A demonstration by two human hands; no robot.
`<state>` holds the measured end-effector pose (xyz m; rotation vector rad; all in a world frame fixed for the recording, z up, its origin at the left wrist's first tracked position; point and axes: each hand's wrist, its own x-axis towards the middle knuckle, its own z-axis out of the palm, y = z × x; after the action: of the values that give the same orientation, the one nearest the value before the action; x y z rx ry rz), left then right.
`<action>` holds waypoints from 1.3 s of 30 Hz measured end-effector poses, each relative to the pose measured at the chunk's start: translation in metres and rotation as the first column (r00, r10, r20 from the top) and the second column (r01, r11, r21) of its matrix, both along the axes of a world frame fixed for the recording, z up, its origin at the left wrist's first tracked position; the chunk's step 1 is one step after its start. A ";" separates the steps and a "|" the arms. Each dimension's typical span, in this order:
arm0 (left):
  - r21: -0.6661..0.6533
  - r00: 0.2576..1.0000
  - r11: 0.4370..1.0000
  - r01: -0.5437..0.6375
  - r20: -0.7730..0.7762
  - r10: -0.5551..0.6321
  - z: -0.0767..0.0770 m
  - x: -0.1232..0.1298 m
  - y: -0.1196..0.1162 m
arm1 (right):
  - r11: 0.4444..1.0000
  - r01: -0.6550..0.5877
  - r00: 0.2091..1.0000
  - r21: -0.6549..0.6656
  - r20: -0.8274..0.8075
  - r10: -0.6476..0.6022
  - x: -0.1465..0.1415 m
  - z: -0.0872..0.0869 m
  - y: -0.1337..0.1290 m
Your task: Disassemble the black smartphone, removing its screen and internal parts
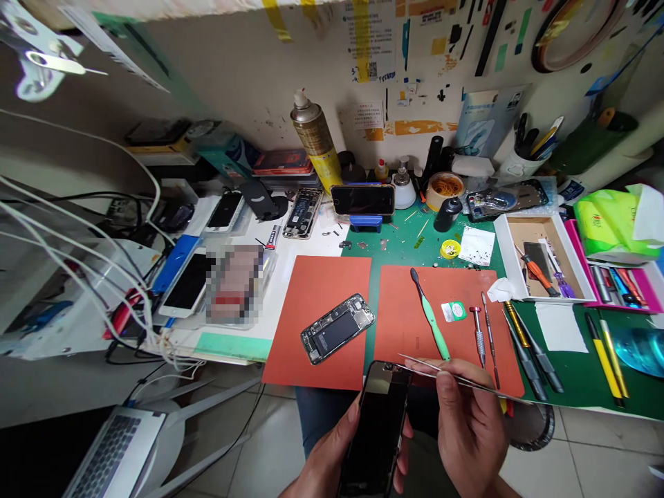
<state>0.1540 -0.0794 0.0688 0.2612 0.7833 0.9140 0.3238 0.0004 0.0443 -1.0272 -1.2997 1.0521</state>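
My left hand [335, 443] is closed round a dark phone screen panel [374, 432], held upright below the table's front edge. Small parts show at the panel's top end. In my right hand [469, 422] is a pair of thin metal tweezers [449, 377], pinched between thumb and fingers. Their tips are by the panel's top right corner; whether they touch it I cannot tell. An opened phone body [337, 328] with its battery showing lies on the left orange mat [326, 277]. On the right orange mat [394, 311] lies a green toothbrush [430, 315].
Screwdrivers [478, 335] and more tweezers [529, 356] lie at the right. Behind them stands a white tray [575, 277] of tools. A phone [363, 200] rests on a blue stand, near a spray can [316, 142]. Cables [129, 283] hang at left above a laptop [117, 449].
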 end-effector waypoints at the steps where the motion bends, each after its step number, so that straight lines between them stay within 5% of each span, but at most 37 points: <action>1: -0.007 1.000 1.000 -0.004 0.004 0.004 0.000 0.000 0.000 | 1.000 0.002 1.000 0.000 -0.005 -0.002 0.000 -0.001 0.000; 17: -0.102 0.998 0.995 0.020 0.068 -0.013 -0.002 -0.001 -0.004 | 0.996 0.086 0.996 -0.023 0.023 -0.085 -0.004 0.002 0.001; 25: -0.030 0.996 0.999 0.014 0.088 -0.011 -0.006 0.000 -0.002 | 0.985 0.108 0.993 -0.134 -0.037 -0.114 -0.004 -0.011 -0.008; 39: -0.105 0.995 0.994 0.000 0.096 0.010 -0.002 0.000 -0.002 | 0.992 0.047 0.997 0.117 0.061 -0.054 -0.003 -0.002 -0.004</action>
<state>0.1542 -0.0813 0.0663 0.1220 0.7403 0.8810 0.3211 -0.0039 0.0428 -1.0083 -1.3632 0.9019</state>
